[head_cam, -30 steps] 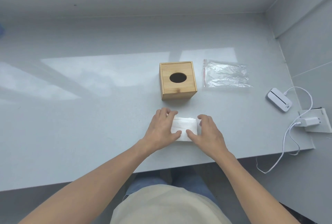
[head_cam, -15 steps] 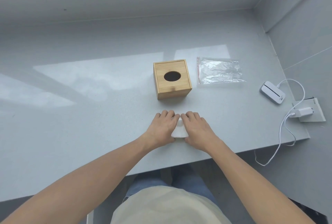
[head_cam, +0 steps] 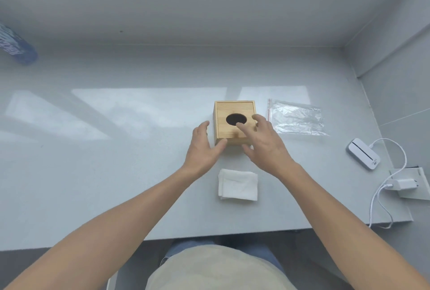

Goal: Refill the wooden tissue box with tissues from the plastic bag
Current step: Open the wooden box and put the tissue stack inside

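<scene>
The wooden tissue box (head_cam: 223, 110), with a dark oval hole in its lid, stands at the middle of the grey table. My left hand (head_cam: 204, 148) is open at the box's left front corner, its thumb near the front face. My right hand (head_cam: 261, 142) is open over the box's right front part, fingers spread above the lid. A folded stack of white tissues (head_cam: 237, 184) lies flat on the table just in front of the box, between my forearms, touched by neither hand. The clear plastic bag (head_cam: 296, 117) lies flat and looks empty to the right of the box.
A white device (head_cam: 363, 156) with a cable lies at the right; a white charger (head_cam: 402, 184) sits on a plate at the table's right edge. A blue-patterned bottle (head_cam: 16, 45) is at the far left. Walls close the back and right.
Both hands have let go of the tissue stack and moved forward to the wooden box. The stack stays on the table.
</scene>
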